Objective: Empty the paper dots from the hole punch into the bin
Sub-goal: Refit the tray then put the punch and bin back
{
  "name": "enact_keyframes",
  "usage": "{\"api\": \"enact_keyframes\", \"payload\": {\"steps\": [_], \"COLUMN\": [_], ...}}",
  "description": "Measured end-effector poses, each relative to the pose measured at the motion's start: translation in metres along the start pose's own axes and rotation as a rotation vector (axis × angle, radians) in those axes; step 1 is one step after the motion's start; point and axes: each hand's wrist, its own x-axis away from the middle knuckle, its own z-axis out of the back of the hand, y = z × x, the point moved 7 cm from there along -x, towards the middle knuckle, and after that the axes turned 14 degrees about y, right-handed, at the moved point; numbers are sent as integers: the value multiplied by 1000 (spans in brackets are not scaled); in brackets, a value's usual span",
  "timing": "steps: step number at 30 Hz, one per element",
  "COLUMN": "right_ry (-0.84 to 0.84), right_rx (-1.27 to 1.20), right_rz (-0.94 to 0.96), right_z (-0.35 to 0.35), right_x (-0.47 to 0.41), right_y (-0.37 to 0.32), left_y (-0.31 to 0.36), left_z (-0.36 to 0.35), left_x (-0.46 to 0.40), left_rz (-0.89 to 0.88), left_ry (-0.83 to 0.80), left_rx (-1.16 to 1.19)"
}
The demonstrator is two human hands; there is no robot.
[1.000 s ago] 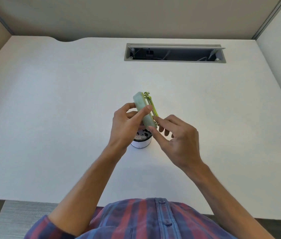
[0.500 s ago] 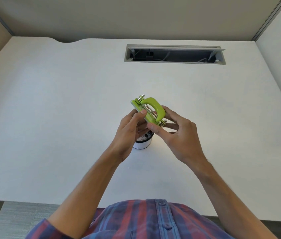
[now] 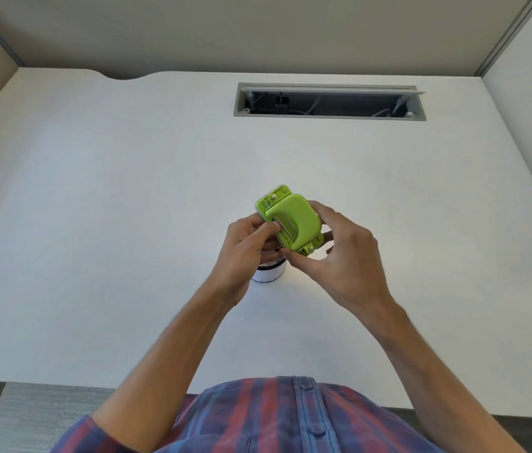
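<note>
Hole punch [image 3: 287, 220] is what we care about, and right now it is up in the air over the white desk [image 3: 94, 223], held between both of our hands. It is bright green, and we see its top side with the big curved handle facing us. Our left hand [image 3: 245, 253] pinches its left edge, with the thumb and fingers pressed together on it. Our right hand [image 3: 339, 256] wraps around the right and near end, with the thumb under the near corner and the fingers curled behind. Both hands are closed on the punch, so it cannot slip. We think we use two hands because the punch is small and has to be turned with care. Just under it, a bit nearer to us, sits the little round white bin [image 3: 269, 273]. Our hands hide most of the bin, so we cannot tell what is in it. We keep the punch right above the bin so any paper dots that fall will land inside and not on the desk. We cannot see the bottom of the punch, where the dots would come out. Far away on the desk there is a long grey slot [image 3: 330, 100] with cables in it.
</note>
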Motion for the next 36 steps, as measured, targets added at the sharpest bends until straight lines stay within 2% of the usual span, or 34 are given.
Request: {"api": "enact_keyframes", "payload": {"steps": [4, 13, 16, 20, 23, 27, 32, 36], "right_ry": [43, 88, 137, 219, 270, 315, 306, 311], "right_rx": [105, -73, -136, -102, -29, 70, 195, 247], "right_rz": [62, -43, -130, -232, -274, -301, -323, -363], "right_z": [5, 6, 9, 18, 25, 30, 29, 27], "right_x": [-3, -10, -14, -31, -48, -71, -101, -122], "right_y": [-4, 4, 17, 46, 70, 101, 134, 155], "left_y": [0, 4, 8, 24, 29, 24, 7, -2], "left_z": [-4, -18, -14, 0, 5, 11, 13, 14], "left_x": [-3, -10, -14, -11, -3, -1, -2, -3], "left_rz": [2, 0, -63, -355, -481, -546, -557, -601], "left_ry": [-2, -53, 0, 194, 251, 265, 178, 128], "left_rx": [-12, 36, 22, -181, -258, -429, -717, -839]}}
